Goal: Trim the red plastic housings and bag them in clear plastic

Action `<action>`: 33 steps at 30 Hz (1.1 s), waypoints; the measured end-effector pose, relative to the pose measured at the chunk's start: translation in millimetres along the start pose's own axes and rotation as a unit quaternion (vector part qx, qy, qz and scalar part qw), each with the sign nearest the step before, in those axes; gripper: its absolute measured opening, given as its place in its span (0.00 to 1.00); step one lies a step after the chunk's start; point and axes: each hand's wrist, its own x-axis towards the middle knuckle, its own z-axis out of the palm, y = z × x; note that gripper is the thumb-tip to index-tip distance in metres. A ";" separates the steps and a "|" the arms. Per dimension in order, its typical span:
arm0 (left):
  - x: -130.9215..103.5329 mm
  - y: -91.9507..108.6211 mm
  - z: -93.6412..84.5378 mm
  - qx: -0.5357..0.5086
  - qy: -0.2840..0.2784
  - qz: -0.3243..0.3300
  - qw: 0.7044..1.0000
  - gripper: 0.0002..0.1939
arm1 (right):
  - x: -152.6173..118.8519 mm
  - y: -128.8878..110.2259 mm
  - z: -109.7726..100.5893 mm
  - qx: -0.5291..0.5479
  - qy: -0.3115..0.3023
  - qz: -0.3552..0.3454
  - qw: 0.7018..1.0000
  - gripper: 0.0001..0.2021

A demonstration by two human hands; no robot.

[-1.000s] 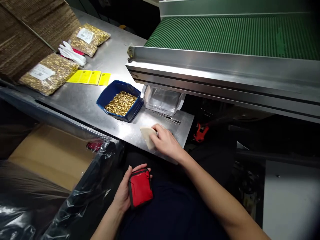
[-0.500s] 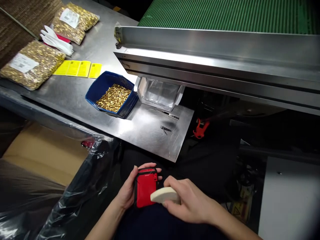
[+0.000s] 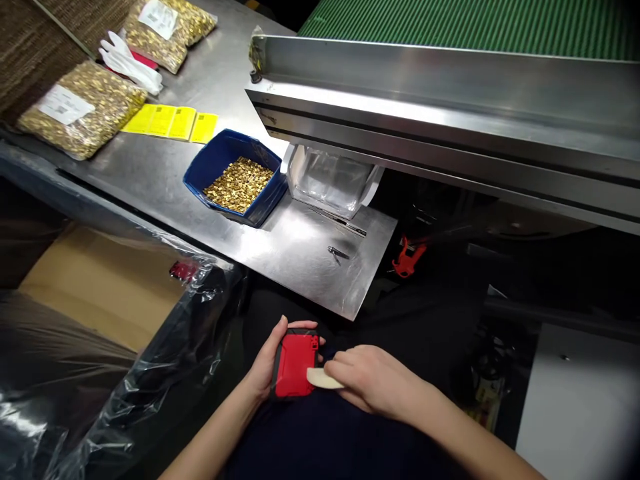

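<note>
Over my lap, my left hand [image 3: 267,360] is closed around the side of a red and black plastic case [image 3: 294,360], its red face turned up. In my right hand [image 3: 377,381] is a cream-coloured round pad [image 3: 320,378]. The pad's edge overlaps the lower right part of the case; whether it presses on the surface is hard to tell. My right fingers hide the rest of the pad. Beyond my hands, a nail clipper [image 3: 337,253] and a thin dark metal tool [image 3: 345,223] lie on the metal table [image 3: 320,280].
A blue bin [image 3: 197,172] holds small brass pieces beside a clear bin [image 3: 327,177]. Bags of brass parts [image 3: 103,107], white gloves [image 3: 129,65] and yellow labels [image 3: 173,123] lie farther left. An aluminium rail [image 3: 425,87] borders a green conveyor belt [image 3: 460,27]. A plastic-lined cardboard box [image 3: 107,287] stands left.
The pad has tilted flatter, and my right hand has turned over it with its knuckles up. The case is tipped slightly. The whole view has shifted a little.
</note>
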 end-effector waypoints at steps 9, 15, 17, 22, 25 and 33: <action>2.9 2.8 -2.2 0.013 0.008 -0.016 1.000 0.27 | 9.5 3.1 -17.0 0.029 -0.043 0.013 0.999 0.08; 5.1 2.6 -4.0 0.016 0.009 -0.008 1.000 0.27 | 17.9 -7.2 -19.9 -0.009 -0.059 0.026 0.998 0.05; 5.4 2.9 -4.5 0.019 0.007 -0.006 1.000 0.27 | 17.0 -7.1 -20.2 0.000 -0.065 0.035 0.997 0.04; 6.2 3.4 -5.5 0.029 0.007 0.002 1.000 0.27 | 17.6 -7.8 -19.5 -0.008 -0.073 0.040 0.996 0.07; 7.0 3.2 -6.9 0.034 0.003 0.005 0.999 0.27 | 16.6 -8.4 -19.8 -0.003 -0.077 0.051 0.996 0.08; 9.9 2.5 -8.9 0.032 -0.016 0.005 0.999 0.27 | 20.5 -14.1 -16.6 -0.019 -0.080 0.061 0.995 0.09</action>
